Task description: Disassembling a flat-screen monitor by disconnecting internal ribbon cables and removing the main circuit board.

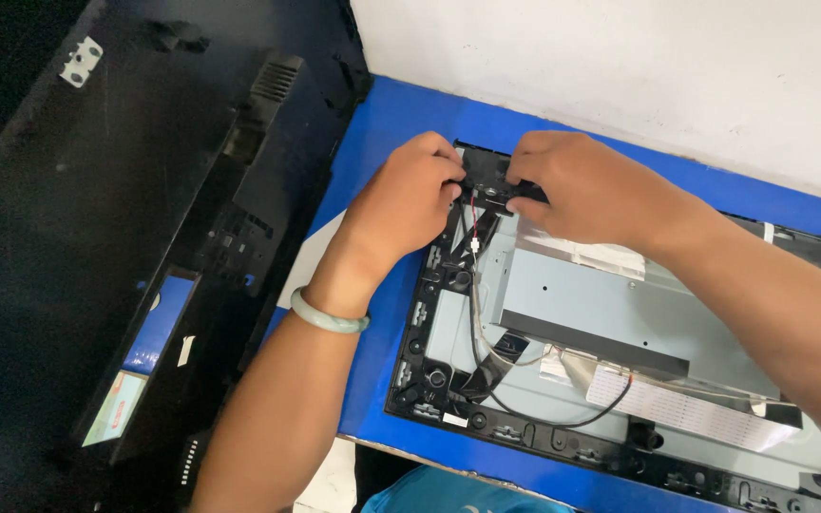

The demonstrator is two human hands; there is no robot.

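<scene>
At the far left, a large black cover (97, 218) is seen lying tilted, with small metal brackets (81, 61) at its edge and a vent grille near its upper right. Just right of it, a blue surface (372, 313) is laid out under an opened screen (620, 380), whose black frame (420, 351) runs along its left and lower sides.

The left hand (401, 204) is reached in from the lower left, a pale green bangle (327, 315) being worn on its wrist. Its fingers are curled and pressed against the left end of a small black part (486, 179) at the screen's upper left corner; how firmly the part is gripped cannot be told.

Below the part, a red and white lead (475, 228) and black cables (486, 380) are seen running down the frame's inner side.

The right hand (582, 190) is brought in from the right, its fingers bent down over the right end of the same black part, which is pinched between the two hands. Further right, a grey metal plate (610, 304) and a flat white ribbon (686, 408) are seen lying on the screen's back. A white wall (620, 66) is seen behind.
</scene>
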